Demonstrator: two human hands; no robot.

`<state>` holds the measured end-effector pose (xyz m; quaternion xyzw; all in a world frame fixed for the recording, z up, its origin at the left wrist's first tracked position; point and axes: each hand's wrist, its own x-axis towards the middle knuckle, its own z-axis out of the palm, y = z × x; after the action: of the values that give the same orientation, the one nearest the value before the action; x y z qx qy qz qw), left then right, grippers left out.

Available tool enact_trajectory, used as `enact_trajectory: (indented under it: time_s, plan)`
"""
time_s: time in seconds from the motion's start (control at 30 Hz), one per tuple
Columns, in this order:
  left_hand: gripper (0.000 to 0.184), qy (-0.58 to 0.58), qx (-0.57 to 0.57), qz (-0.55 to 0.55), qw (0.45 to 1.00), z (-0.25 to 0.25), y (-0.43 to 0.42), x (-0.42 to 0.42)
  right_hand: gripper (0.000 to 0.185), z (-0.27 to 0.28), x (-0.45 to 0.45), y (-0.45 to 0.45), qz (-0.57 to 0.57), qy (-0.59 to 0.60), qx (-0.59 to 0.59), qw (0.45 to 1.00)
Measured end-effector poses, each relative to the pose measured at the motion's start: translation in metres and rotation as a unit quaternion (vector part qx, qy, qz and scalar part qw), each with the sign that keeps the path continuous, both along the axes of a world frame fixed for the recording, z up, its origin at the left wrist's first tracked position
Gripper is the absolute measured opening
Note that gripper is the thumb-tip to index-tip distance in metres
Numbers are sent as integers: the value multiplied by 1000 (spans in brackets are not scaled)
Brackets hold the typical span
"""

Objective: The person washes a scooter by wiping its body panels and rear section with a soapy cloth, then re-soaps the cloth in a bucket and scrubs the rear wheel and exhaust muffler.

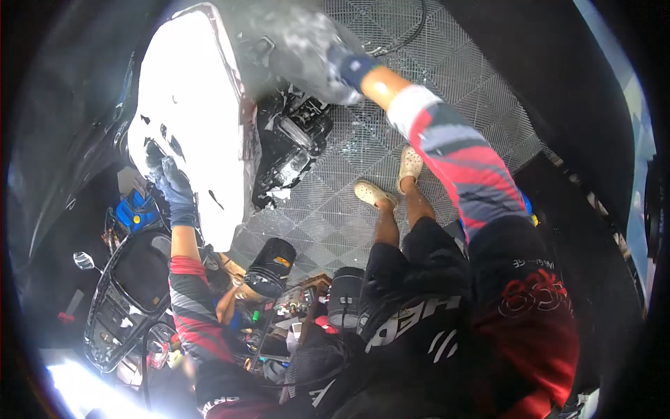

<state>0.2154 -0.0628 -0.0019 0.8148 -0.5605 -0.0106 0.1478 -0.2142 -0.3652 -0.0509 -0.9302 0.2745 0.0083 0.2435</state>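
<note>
A large white panel (202,105), overexposed and shiny, stands tilted at the upper left. My left hand (174,187), in a dark grey-blue glove, grips it at the openings near its lower left edge. At the top centre my right hand (342,66) is smeared by motion, with a blue cuff at the wrist. Around it is a blurred translucent grey shape (296,42); whether the fingers hold it cannot be made out. Dark mechanical parts (296,133) with white patches sit on the floor just right of the panel.
My feet in cream clogs (377,194) stand on grey grid floor tiles (433,84). Below the panel are a black bucket (271,264), another dark container (345,297), a glossy black shell (139,272) and a blue item (137,211). A hose (412,35) curves at the top.
</note>
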Motion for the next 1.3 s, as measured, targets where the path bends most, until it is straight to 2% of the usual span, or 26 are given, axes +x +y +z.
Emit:
enact_trajectory:
  time_s: [0.03, 0.1, 0.2, 0.27, 0.33, 0.4, 0.5, 0.6, 0.67, 0.7, 0.73, 0.77, 0.93, 0.97, 1.0, 1.07, 1.17, 1.27, 1.3]
  plan:
    - [31, -132, -9, -81, 988, 8, -5, -5, 37, 3, -6, 8, 11, -2, -4, 1000]
    - [36, -261, -21, -153, 953, 12, -9, -15, 37, 6, -18, 21, 18, -10, -7, 1000]
    - [28, -139, -21, -64, 988, 23, -23, -49, 37, 11, -34, 26, 3, -33, 2, 999]
    - [32, -20, -53, -10, 998, 51, -47, -93, 37, 15, -49, 21, -33, -51, 18, 998]
    - [43, 9, -57, -41, 997, 45, -42, -84, 37, 20, -63, 8, -87, -75, 32, 993]
    - [51, 188, -90, 40, 977, 55, -54, -108, 38, 29, -75, -11, -144, -102, 44, 983]
    - [52, 160, -69, 28, 984, 58, -53, -108, 38, 51, -79, -43, -159, -136, 66, 976]
    - [53, 150, -64, 14, 987, 58, -52, -107, 38, 68, -58, -59, -76, -129, 99, 984]
    - [54, 157, -64, 13, 985, 59, -54, -109, 38, 69, -34, -62, -23, -91, 90, 991]
    - [54, 123, -65, 0, 990, 59, -53, -110, 38, 64, -21, -63, -13, -64, 73, 995]
    - [56, 88, -66, -14, 994, 60, -54, -110, 38, 60, -8, -63, -10, -35, 53, 998]
    - [57, 125, -69, -3, 990, 62, -55, -111, 38, 52, 3, -60, -15, -4, 33, 999]
    - [57, 160, -97, 10, 982, 49, -49, -98, 39, 28, 51, -49, -84, 95, -13, 992]
    - [56, 110, -75, 11, 991, 50, -49, -96, 39, 24, 58, -47, -90, 106, -20, 990]
    - [56, 61, -50, 8, 997, 52, -47, -92, 39, 22, 58, -45, -89, 104, -21, 990]
    - [52, 183, -127, 17, 975, 44, -50, -93, 39, 24, 50, -37, -69, 86, -34, 993]
    - [52, 216, -153, 25, 964, 42, -51, -96, 39, 21, 17, -26, -23, 34, -35, 999]
    - [52, 157, -115, 17, 981, 31, -31, -66, 39, 16, 12, -40, -20, 4, -15, 1000]
    - [52, 70, -62, -13, 996, 36, -30, -63, 39, 13, 23, -46, -33, 4, -10, 999]
